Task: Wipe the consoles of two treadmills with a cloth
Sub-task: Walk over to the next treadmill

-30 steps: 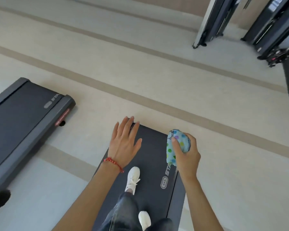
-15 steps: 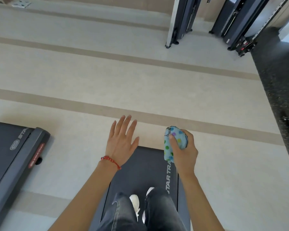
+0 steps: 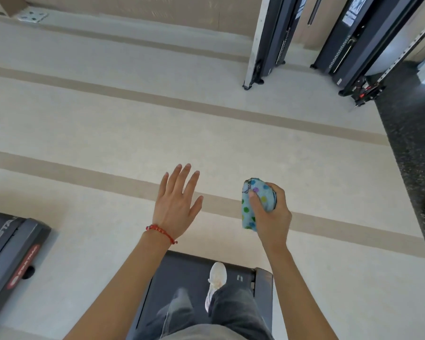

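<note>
Cloth in hand, no console in sight

Cloth (image 3: 254, 204) is bunched into a wad and gripped in your right hand (image 3: 270, 214), fingers wrapped round it and thumb pressed on its dotted face, with a tail hanging below your palm. It is held in the air over the pale floor (image 3: 108, 123), touching no surface. Your left hand (image 3: 176, 207) is empty, fingers spread wide and flat, a red bracelet (image 3: 161, 233) at the wrist.

You stand at the end of a treadmill deck (image 3: 182, 271), one white shoe (image 3: 215, 278) on the belt close to its edge. A second treadmill (image 3: 8, 249) lies to your left, well apart, only its end showing. Neither console is in view, so no wiping is under way; I judge this to be a move between stations, though which console has been done cannot be told from here.

The next move calls for you to step off the deck carefully, bring a console into view, and open the wad out enough to give a flat wiping face. Your free left hand can steady you on a rail.

No containers appear here: no bucket, spray bottle or bin. The dark gym frames (image 3: 268, 40) by the far wall hold nothing you need.
</note>
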The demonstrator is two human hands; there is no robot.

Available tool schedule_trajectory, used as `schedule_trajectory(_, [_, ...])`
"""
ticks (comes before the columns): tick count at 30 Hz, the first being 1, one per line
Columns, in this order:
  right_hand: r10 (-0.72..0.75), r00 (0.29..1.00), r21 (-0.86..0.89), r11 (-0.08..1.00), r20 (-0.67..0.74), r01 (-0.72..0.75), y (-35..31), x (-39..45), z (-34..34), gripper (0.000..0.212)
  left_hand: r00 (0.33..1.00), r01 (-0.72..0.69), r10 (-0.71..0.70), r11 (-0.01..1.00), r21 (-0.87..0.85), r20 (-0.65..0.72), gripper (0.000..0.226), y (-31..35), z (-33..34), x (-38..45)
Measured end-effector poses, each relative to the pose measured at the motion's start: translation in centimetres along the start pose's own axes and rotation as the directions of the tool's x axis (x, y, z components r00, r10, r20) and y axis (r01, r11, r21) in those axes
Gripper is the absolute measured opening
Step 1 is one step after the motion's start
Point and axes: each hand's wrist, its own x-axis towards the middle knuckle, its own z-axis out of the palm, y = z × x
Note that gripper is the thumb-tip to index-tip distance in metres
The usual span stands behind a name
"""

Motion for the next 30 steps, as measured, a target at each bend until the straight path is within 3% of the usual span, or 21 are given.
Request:
schedule_trajectory(8, [-0.02, 0.999, -0.003, 1.0, 0.045, 0.02, -0.8, 10.2, 2.4, 0.026, 0.999, 0.051, -0.05, 0.998, 0.023, -0.008, 0.051, -1.3, 2.5, 9.1])
schedule_trajectory(15, [-0.026, 0.998, 0.027, 0.999, 0.049, 0.025, 1.8, 17.6, 6.4, 0.025, 0.999, 0.035, -0.035, 0.999, 0.008, -0.017, 0.052, -4.2, 8.5, 16.3])
schedule_trajectory(25, [-0.066, 0.996, 0.043, 0.997, 0.064, 0.063, 7.8, 31.6, 20.1, 0.025, 0.999, 0.048, -0.048, 0.999, 0.024, 0.004, 0.054, -14.7, 21.0, 26.8])
schedule_trajectory(30, [-0.081, 0.992, 0.056, 0.996, 0.1, 0.076, 7.5, 37.5, 27.3, 0.027, 0.996, 0.084, -0.085, 0.995, 0.05, 0.006, 0.054, -20.5, 23.4, 31.7])
